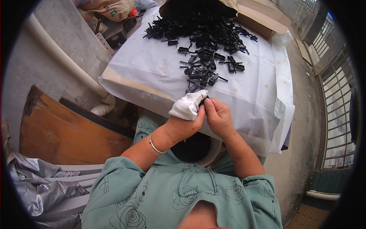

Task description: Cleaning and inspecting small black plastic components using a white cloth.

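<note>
Over the near edge of the table, my two hands meet around a small black plastic part (204, 100), mostly hidden by the fingers. My left hand (187, 110) wears a white cloth glove over its fingers, with the thumb bare, and is closed on the part. Bare thumb and fingers of my right hand (220, 117) pinch the same part from the other side. Just beyond the hands, several loose black plastic parts (206, 76) with thin prongs lie on the white sheet (152, 74). They trail back to a large heap of the same parts (198, 30).
An open cardboard box (263, 17) stands behind the heap at the right. Below the table, between my knees, is a round dark container (192, 147) with a pale rim. A wooden board (65, 126) and a white pipe (65, 57) are at the left; a barred window (337, 114) is right.
</note>
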`<state>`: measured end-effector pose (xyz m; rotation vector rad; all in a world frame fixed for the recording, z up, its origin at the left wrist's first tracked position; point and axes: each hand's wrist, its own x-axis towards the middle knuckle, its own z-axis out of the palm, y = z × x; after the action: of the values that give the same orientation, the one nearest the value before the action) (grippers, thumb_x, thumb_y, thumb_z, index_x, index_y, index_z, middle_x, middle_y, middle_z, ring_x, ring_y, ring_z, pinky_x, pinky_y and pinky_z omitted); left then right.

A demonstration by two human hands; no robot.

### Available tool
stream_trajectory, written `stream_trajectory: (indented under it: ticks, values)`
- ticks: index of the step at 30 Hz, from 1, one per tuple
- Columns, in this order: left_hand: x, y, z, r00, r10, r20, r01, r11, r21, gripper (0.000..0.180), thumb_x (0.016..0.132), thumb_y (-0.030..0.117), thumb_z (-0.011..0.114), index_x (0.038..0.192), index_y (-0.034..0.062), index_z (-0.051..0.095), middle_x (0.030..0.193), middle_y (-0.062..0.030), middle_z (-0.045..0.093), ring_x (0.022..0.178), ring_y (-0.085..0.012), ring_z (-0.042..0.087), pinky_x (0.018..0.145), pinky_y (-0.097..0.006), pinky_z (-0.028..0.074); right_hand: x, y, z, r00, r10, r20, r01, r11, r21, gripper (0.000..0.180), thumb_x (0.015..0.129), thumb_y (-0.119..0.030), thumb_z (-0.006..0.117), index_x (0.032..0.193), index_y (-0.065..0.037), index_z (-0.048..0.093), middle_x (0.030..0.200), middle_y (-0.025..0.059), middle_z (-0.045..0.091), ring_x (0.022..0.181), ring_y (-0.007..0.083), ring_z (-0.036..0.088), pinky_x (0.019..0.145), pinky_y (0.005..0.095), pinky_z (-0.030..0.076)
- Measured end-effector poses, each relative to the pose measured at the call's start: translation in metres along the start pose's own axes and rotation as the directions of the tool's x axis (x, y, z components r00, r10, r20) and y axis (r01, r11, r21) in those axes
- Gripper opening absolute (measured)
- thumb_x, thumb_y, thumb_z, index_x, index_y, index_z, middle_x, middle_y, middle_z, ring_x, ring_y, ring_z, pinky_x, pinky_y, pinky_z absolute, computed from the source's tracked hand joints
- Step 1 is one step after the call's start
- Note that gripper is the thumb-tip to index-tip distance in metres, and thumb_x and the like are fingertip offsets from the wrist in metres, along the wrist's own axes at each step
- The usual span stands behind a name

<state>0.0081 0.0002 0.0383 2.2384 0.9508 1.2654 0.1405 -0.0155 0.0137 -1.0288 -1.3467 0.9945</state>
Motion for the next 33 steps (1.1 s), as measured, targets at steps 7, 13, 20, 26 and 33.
stream_trajectory:
  ticks: [7,13,20,26,33]
  values:
    - [-0.019,-0.006,-0.002,0.996,-0.075,0.048,0.064,0.979,0.196,0.030,0.076,0.003,0.055,0.105,-0.0045,0.056,0.092,-0.0180,0.060,0.082,-0.0297,0.060,0.075,-0.033,0.048,-0.004,0.021,0.014,0.986,0.153,0.072,-0.154,0.988,0.011,0.029,0.093,-0.020,0.046,0.072,-0.002,0.054,0.062,-0.0054,0.046,0.058,0.0041,0.039,0.051,0.0213,0.034]
    - [-0.025,-0.020,-0.004,0.958,-0.287,0.023,0.273,0.883,-0.382,0.031,0.083,0.003,0.054,0.112,-0.0012,0.047,0.090,-0.0073,0.057,0.074,-0.0116,0.054,0.066,-0.024,0.045,0.002,-0.004,0.002,0.982,0.044,0.182,-0.034,0.998,-0.056,0.022,0.091,-0.019,0.051,0.079,-0.001,0.056,0.063,0.0017,0.049,0.058,0.0086,0.043,0.054,0.0244,0.038]
    - [-0.018,-0.023,-0.022,0.785,-0.500,0.365,0.525,0.226,-0.820,0.032,0.089,0.006,0.047,0.120,0.0058,0.037,0.087,-0.0032,0.051,0.058,-0.0062,0.042,0.050,-0.019,0.036,0.010,-0.002,-0.016,0.948,-0.097,0.303,0.222,0.885,-0.410,0.012,0.078,-0.010,0.063,0.085,-0.001,0.061,0.068,0.0114,0.057,0.058,0.0195,0.053,0.054,0.0284,0.043]
    - [-0.017,-0.017,-0.017,0.846,-0.417,0.332,0.533,0.625,-0.571,0.038,0.089,0.007,0.041,0.126,0.0023,0.034,0.087,-0.0023,0.049,0.057,-0.0046,0.040,0.050,-0.017,0.036,0.010,-0.007,-0.012,0.975,-0.096,0.200,0.146,0.956,-0.254,0.008,0.076,-0.005,0.065,0.078,0.000,0.059,0.061,0.0027,0.049,0.055,0.0086,0.042,0.051,0.0233,0.037]
    - [-0.012,-0.011,-0.019,0.856,-0.371,0.361,0.515,0.672,-0.531,0.028,0.082,0.006,0.043,0.110,-0.0006,0.044,0.083,-0.0047,0.049,0.073,-0.0100,0.045,0.066,-0.025,0.042,0.010,-0.009,-0.007,0.976,-0.023,0.216,0.062,0.983,-0.173,0.018,0.085,-0.012,0.058,0.073,0.001,0.055,0.060,0.0001,0.047,0.058,0.0078,0.041,0.053,0.0230,0.037]
